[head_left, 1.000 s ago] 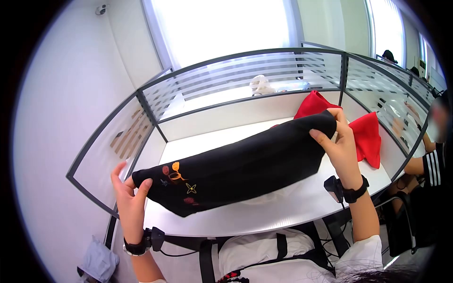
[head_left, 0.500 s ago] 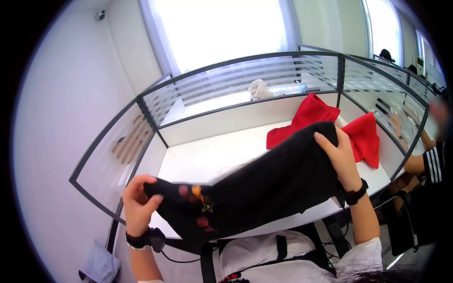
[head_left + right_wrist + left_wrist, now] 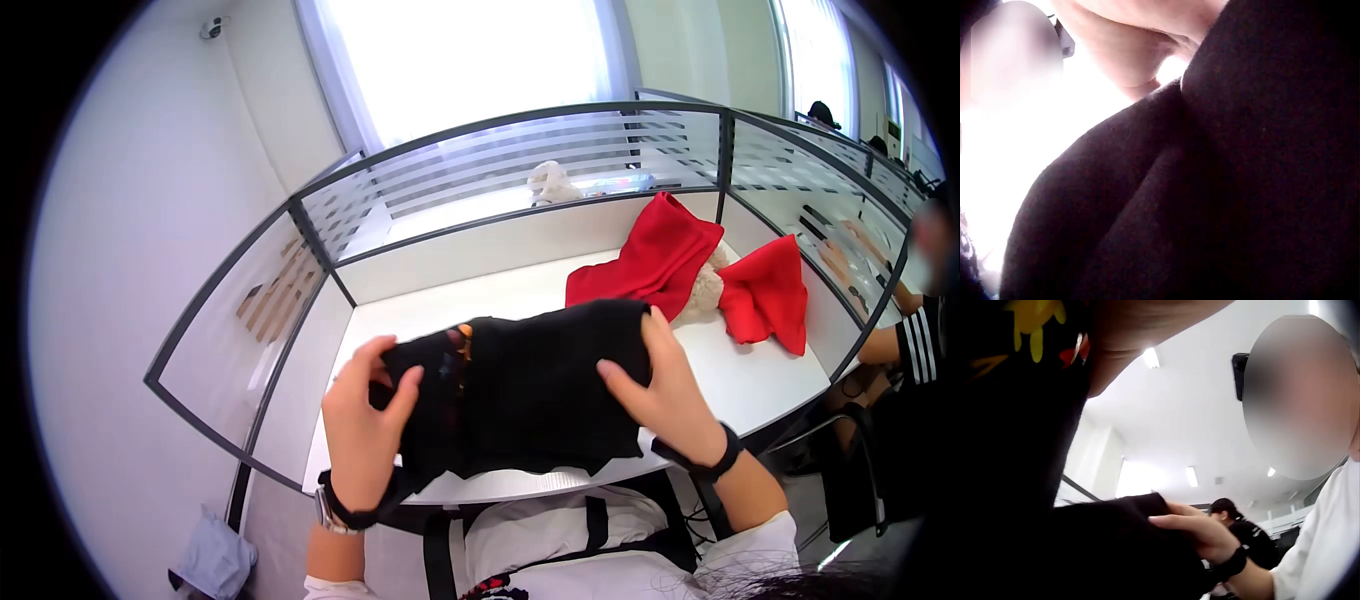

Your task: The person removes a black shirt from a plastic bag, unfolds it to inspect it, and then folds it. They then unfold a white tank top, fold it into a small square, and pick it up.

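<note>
Both hands hold up a folded black cloth (image 3: 550, 390) over the near part of the white desk (image 3: 420, 320). Coloured designs, partly orange, show near its left end. My left hand (image 3: 365, 430) pinches the left end between thumb and fingers. At the other end, my right hand (image 3: 680, 400) grips the upper corner, thumb on the near side and the fingers mostly hidden behind. The left wrist view shows the cloth (image 3: 1110, 544) sagging between the hands. In the right wrist view, dark fabric (image 3: 1260, 162) with a soft fold fills most of the picture.
Red cloth (image 3: 645, 260) lies at the desk's back right, with another red piece (image 3: 765, 300) beside it and something fluffy and beige (image 3: 706, 288) between them. A framed partition (image 3: 520, 122) borders the desk. A person in black (image 3: 920, 350) sits to the right.
Both hands have come closer together and lower, the left moving right and the right moving left. The cloth, stretched wide before, now hangs shorter and bunched, uncovering more of the red cloth.
</note>
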Motion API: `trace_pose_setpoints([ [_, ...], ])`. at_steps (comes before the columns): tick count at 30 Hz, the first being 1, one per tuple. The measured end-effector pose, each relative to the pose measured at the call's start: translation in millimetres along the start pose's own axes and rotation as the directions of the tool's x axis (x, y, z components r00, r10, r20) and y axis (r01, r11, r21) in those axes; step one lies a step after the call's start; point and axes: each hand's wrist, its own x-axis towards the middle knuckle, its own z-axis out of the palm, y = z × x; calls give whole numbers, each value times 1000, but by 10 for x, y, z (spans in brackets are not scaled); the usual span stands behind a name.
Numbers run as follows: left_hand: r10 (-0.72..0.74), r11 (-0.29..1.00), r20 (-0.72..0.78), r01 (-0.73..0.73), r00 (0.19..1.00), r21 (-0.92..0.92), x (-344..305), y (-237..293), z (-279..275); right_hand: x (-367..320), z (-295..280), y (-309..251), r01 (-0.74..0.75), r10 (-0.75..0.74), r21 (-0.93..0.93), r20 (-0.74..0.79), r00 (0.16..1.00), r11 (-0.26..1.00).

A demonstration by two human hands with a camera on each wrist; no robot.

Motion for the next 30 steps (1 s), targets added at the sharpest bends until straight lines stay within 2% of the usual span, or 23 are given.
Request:
trace_pose_setpoints([
  [1,79,996,6,-79,997,-45,-40,65,-13,-39,8,-128,39,-38,-51,23,999,998],
  [4,66,990,157,-44,985,-136,-218,383,-136,-131,54,-517,112,-125,81,181,975,990],
  [5,91,982,197,-55,976,-182,-280,449,-144,-160,62,-611,196,-209,77,247,946,978],
  [6,55,960,345,45,937,-275,-332,564,-198,-217,79,-730,153,-185,126,313,932,980],
  [7,94,908,522,142,848,-394,-370,616,-245,-267,108,-816,107,-166,170,377,911,980],
  [9,288,904,590,-12,754,-426,-441,572,-254,-304,188,-835,106,-175,195,377,909,975],
  [10,336,893,620,-30,709,-449,-418,577,-290,-294,206,-821,127,-202,220,363,910,967],
  [11,335,879,620,1,709,-476,-422,525,-285,-292,187,-839,87,-161,197,395,904,976],
  [13,293,809,639,171,711,-562,-426,433,-309,-297,266,-780,112,-167,166,372,913,980],
  [14,295,809,641,171,709,-562,-432,424,-304,-303,286,-786,110,-166,166,370,914,980],
  [16,395,837,550,-42,736,-545,-437,443,-291,-304,330,-840,66,-134,214,321,938,975],
  [17,394,838,554,-39,734,-545,-454,452,-268,-307,364,-842,62,-130,216,321,938,975],
  [19,556,826,434,-408,709,-389,-513,474,-194,-303,431,-822,76,-138,224,277,951,972],
  [20,592,801,374,-468,714,-373,-568,473,-167,-298,440,-818,14,-101,266,313,944,964],
  [21,692,720,305,-592,654,-362,-541,497,-121,-320,521,-758,75,-148,279,250,957,957],
  [24,725,679,323,-556,608,-478,-550,517,-104,-323,580,-614,0,-81,328,234,969,945],
  [25,730,662,295,-530,616,-531,-561,473,-89,-275,479,-562,-86,-7,288,308,951,954],
  [27,720,680,286,-560,632,-473,-625,423,-199,-280,330,-351,-349,138,540,392,910,765],
  [29,639,760,242,-551,730,-344,-799,258,-293,-291,7,-280,-479,320,719,359,877,504],
  [30,553,828,200,-508,809,-235,-920,172,-351,-353,-174,-197,-436,408,718,228,884,543],
])
